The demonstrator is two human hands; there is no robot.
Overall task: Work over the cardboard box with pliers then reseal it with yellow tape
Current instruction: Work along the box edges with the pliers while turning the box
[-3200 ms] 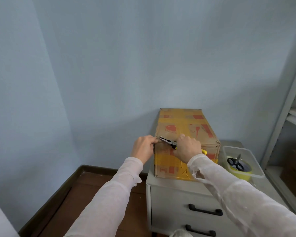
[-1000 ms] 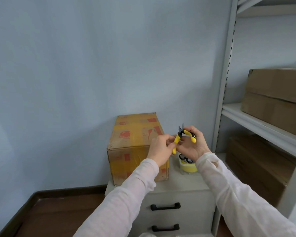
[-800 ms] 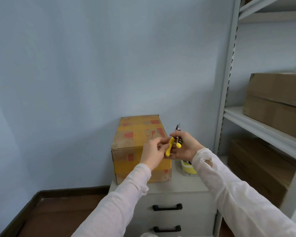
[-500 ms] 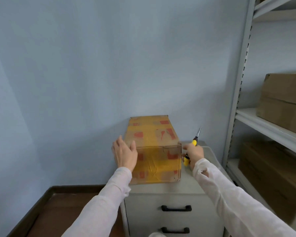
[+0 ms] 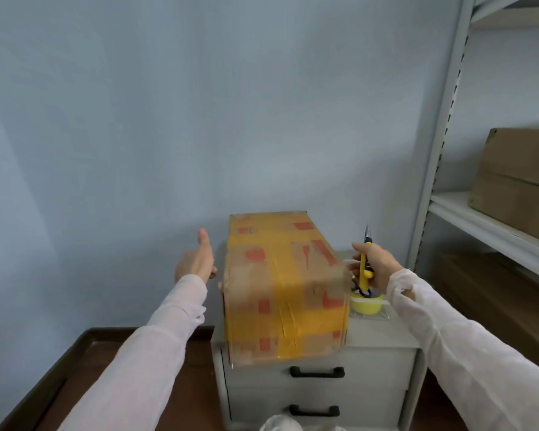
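Cardboard box (image 5: 283,287): brown carton banded with yellow tape and red print; stands on the left part of the worktop (image 5: 377,335), long side running near to far; its near lower edge overlaps the top drawer front in this view.
Pliers (image 5: 367,262): yellow handles, dark tips pointing up; just right of the box's top right edge, off the worktop.
Right hand (image 5: 378,267): fingers curled round the pliers' handles; whether the fingertips touch the box cannot be told.
Left hand (image 5: 196,262): fingers straight and together, holding nothing; just beside the box's left face, contact unclear.
Yellow tape roll (image 5: 366,305): lies flat in a clear tray (image 5: 384,317) right of the box, under the right hand; black scissor loops (image 5: 361,291) rest on it.
Drawer unit (image 5: 355,396): pale grey, two black handles.
Shelf rack (image 5: 442,150): far right, carrying plain brown cartons (image 5: 517,178).
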